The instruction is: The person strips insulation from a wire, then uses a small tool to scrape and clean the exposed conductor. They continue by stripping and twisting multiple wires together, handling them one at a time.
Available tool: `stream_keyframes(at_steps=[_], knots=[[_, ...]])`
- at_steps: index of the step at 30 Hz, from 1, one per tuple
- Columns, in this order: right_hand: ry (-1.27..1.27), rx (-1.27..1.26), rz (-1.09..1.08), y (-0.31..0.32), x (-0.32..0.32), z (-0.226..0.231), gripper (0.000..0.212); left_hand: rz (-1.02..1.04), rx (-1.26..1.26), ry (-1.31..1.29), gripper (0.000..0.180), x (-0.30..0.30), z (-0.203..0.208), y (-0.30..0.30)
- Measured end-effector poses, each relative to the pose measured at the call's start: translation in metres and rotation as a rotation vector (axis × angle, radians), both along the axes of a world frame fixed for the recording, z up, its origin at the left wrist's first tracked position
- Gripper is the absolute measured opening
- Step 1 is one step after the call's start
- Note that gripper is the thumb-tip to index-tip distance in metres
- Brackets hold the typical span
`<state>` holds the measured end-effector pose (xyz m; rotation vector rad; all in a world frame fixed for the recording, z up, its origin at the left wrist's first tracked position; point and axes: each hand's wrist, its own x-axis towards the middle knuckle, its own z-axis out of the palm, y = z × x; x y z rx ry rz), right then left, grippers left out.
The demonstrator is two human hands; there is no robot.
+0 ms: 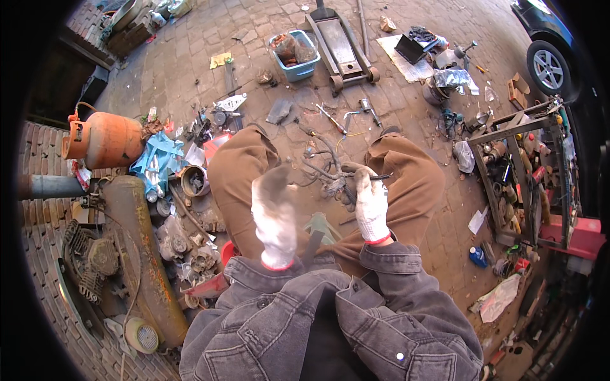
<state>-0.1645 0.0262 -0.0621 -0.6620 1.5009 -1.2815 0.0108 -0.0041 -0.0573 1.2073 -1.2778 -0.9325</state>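
Gripping wires [335, 187] between knees [406, 171] with right hand [370, 202], curled nearly closed at their four o'clock side. Holding up blurred left hand [274, 213] at eight o'clock of wires; cannot tell how far open, nor whether grasping anything. Reading outward from wires: at twelve o'clock, slim tool [331, 118], then jack [338, 44]; toward eleven, basin [298, 73]; past nine, cylinder [115, 141]; at three, rack [502, 133].

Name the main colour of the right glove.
The right glove is mainly white, clearest in the head view.
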Motion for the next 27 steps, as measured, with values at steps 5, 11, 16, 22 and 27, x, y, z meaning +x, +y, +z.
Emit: stream_keyframes(at_steps=[5,11,16,22,27], knots=[[0.43,-0.051,0.179,0.0,-0.002,0.006,0.042,-0.468,0.588,1.005,0.039,-0.004,-0.024,0.007],[0.253,-0.217,0.301,0.008,-0.004,0.01,0.035,-0.444,0.781,0.883,0.037,-0.021,-0.037,0.011],[1.081,-0.361,0.278,0.012,-0.019,0.019,0.062,-0.284,0.913,1.149,0.028,-0.015,-0.041,-0.001],[1.349,-0.692,0.277,0.001,-0.002,-0.004,0.055,-0.229,0.834,1.041,0.028,-0.031,-0.041,0.009],[1.359,-0.794,0.237,-0.008,0.001,-0.01,0.047,-0.221,0.751,1.018,0.025,-0.035,-0.038,0.016]])
